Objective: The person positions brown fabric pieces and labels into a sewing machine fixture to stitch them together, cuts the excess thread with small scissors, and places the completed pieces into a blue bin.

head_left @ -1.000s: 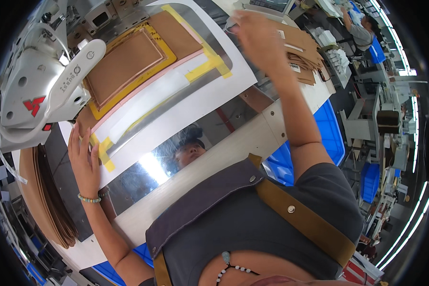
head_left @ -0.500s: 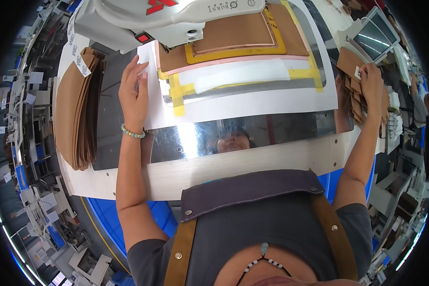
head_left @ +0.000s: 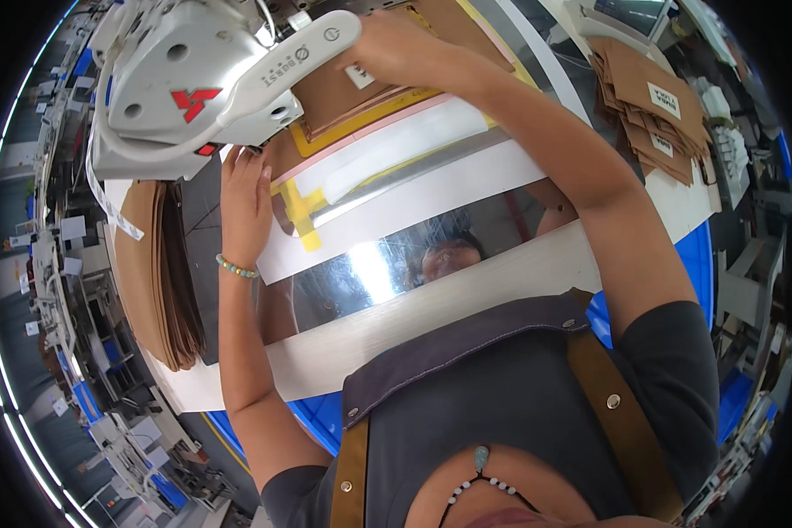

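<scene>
My right hand (head_left: 396, 48) reaches far forward beside the white sewing machine head (head_left: 194, 88). It grips a brown flat piece with a small white label (head_left: 358, 77) and holds it over the yellow-framed template (head_left: 326, 132). My left hand (head_left: 246, 207) lies flat, palm down, on the template's left end beside a yellow tape strip (head_left: 299, 211), just below the machine head. It holds nothing. The template rests on a white sheet (head_left: 431, 189) above the shiny metal plate (head_left: 343, 282).
A thick stack of brown pieces (head_left: 154, 264) lies at the left of the table. A fanned pile of brown labelled pieces (head_left: 651, 106) sits at the far right. A blue bin (head_left: 695, 255) shows below the table's near edge. Other workstations ring the view.
My right hand left the pile at the right and swung left to the template with a brown labelled piece. My left hand stays at the template's left end.
</scene>
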A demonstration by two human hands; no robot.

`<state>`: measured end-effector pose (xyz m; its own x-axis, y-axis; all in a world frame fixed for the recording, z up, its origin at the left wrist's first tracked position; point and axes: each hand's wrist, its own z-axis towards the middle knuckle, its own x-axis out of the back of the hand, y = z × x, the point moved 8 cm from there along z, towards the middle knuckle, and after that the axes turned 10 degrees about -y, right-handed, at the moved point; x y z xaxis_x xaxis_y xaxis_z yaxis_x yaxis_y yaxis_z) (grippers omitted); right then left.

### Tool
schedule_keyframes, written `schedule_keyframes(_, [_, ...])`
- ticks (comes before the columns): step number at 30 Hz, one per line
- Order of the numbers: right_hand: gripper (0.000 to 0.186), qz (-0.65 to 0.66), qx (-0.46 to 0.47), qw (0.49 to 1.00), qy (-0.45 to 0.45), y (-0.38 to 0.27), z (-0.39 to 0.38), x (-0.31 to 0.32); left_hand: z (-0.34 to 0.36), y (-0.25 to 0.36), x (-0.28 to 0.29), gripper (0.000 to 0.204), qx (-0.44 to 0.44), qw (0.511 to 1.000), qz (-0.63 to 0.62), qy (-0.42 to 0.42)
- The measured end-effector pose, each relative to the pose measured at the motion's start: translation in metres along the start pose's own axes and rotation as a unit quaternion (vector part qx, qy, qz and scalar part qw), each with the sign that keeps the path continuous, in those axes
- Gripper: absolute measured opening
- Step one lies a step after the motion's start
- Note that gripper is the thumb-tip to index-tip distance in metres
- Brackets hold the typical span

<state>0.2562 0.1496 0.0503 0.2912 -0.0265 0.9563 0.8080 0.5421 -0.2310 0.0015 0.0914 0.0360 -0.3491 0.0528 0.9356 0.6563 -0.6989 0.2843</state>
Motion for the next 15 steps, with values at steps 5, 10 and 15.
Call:
schedule_keyframes(5, [0.029,-0.074,0.034,0.995,0.057,-0.010,-0.001,-0.024,0.024,-0.008,-0.019,0.038,-0.023,0.997,0.044,-0.057])
schedule_keyframes(10, [0.027,-0.075,0.050,0.991,0.103,-0.009,-0.004,-0.030,0.043,-0.036,-0.036,0.038,0.069,0.959,-0.273,-0.026])
schedule_keyframes(15, [0.025,-0.058,0.036,0.992,0.110,-0.005,-0.006,-0.032,0.069,-0.004,-0.036,0.050,0.025,0.924,-0.381,-0.008])
